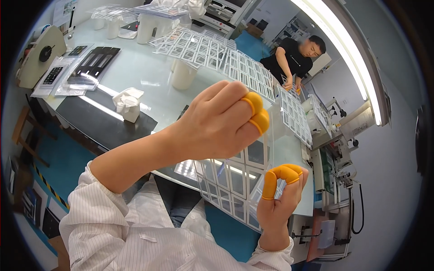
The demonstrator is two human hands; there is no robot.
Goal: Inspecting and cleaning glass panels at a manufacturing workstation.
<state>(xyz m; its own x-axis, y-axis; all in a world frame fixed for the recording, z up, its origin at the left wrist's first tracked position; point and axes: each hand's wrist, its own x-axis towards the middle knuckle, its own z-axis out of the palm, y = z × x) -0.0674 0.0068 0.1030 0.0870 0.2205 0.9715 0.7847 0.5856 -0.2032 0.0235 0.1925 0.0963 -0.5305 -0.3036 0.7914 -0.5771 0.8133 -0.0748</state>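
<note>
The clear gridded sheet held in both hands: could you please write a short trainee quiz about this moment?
1. True or false: the left hand and the right hand both grip the clear gridded sheet.
2. What colour are the finger cots on the fingers?
3. Where does the crumpled white cloth lie? A) on the pale table B) on the floor C) on the sheet

Key: 1 true; 2 orange; 3 A.
</note>
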